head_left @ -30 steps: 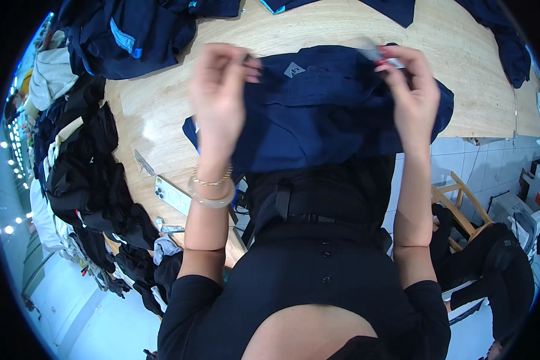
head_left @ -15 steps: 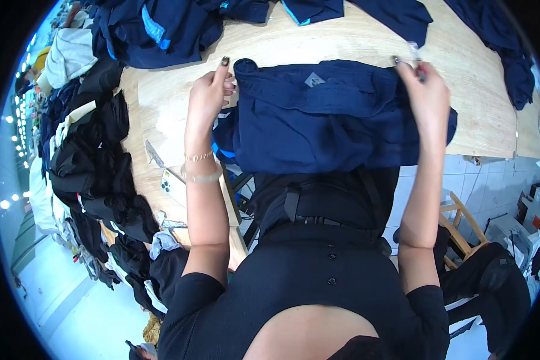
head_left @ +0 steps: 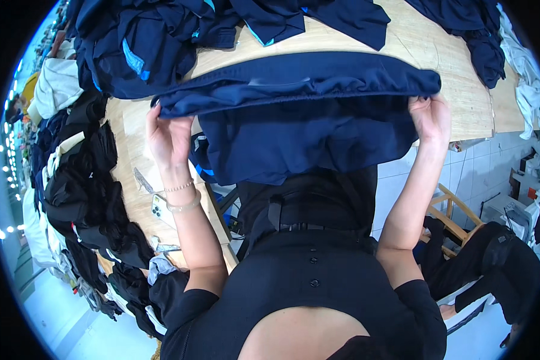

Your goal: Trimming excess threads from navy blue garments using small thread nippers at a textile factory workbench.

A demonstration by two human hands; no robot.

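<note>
A navy blue garment is stretched wide between my two hands above the wooden table. My left hand grips its left end, with bracelets on that wrist. My right hand pinches its right end. The top edge of the garment is folded over into a long band, and the lower part hangs down over the table's near edge toward my body.
Heaps of navy and blue-trimmed clothes fill the far left and far right of the table. Black garments pile along the left side. A phone and scissors lie by my left forearm. A wooden chair stands at right.
My hands have spread farther apart and moved forward, pulling the navy garment out wide and folding its top edge over. The head view has shifted closer to the table.
</note>
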